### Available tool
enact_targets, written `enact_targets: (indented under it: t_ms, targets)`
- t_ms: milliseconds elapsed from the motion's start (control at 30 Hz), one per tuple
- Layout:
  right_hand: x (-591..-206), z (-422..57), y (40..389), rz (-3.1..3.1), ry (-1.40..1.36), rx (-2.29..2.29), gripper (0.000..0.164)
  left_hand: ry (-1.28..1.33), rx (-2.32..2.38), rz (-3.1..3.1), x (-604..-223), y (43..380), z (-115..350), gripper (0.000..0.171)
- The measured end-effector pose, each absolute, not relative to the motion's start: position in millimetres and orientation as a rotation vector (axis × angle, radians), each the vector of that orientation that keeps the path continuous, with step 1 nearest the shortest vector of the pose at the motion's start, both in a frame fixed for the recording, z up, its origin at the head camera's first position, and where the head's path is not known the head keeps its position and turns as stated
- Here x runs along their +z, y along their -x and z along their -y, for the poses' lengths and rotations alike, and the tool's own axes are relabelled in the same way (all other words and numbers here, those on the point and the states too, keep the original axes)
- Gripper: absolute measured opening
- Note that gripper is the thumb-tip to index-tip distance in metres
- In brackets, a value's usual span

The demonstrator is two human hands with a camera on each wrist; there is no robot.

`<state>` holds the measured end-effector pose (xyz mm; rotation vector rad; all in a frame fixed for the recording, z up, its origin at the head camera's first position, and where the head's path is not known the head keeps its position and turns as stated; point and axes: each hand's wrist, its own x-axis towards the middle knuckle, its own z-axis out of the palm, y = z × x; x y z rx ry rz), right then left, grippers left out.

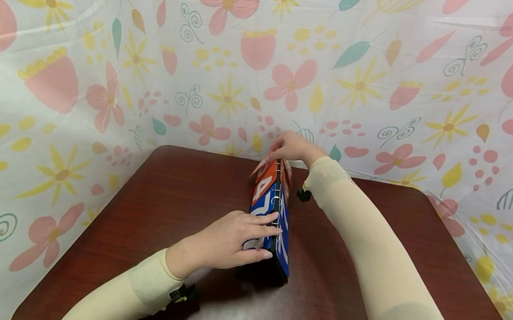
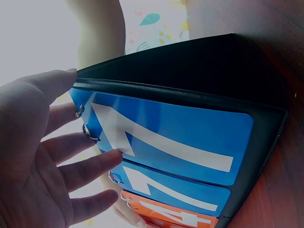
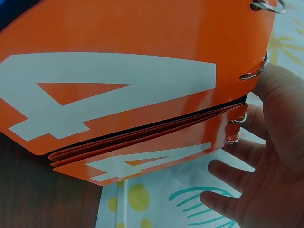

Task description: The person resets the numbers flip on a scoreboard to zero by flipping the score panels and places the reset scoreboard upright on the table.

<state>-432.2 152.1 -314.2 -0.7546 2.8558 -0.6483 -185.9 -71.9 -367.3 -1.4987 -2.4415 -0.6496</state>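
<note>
A tent-shaped flip scoreboard (image 1: 283, 249) stands on the table, its ridge running away from me. White-numbered blue cards (image 2: 180, 118) hang by metal rings on its near part, orange cards (image 3: 156, 33) on its far part. Across the near ridge rests my left hand (image 1: 236, 240), fingers spread and fairly straight, the thumb touching the edge of the black stand (image 2: 180, 61). My right hand (image 1: 293, 147) reaches over the far end, beside the rings of the orange cards. Its lower fingers are spread apart; the thumb is hidden behind the card edge.
The dark reddish-brown table (image 1: 186, 190) extends around the scoreboard. A white curtain (image 1: 156, 93) with pink, yellow and teal flower prints hangs behind and beside it. Cream sleeves (image 1: 373, 241) cover both forearms, with a small black camera (image 1: 304, 194) at the right wrist.
</note>
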Motion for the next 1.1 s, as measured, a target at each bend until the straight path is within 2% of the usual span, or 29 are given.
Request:
enact_targets:
  t_ms: [433,867,1100]
  targets:
    - [-320,-155,437,-2.797,0.678,-0.651,0.039,1.498,-0.641,2.443,-367,186,72,0.047]
    - [-324,-174,445,-2.692,0.749,-0.813,0.063,1.496,-0.633,2.46,-367,186,72,0.048]
    - [-323,-172,441,-2.677,0.682,-0.88,0.08,1.502,-0.642,2.451,-367,186,72,0.048]
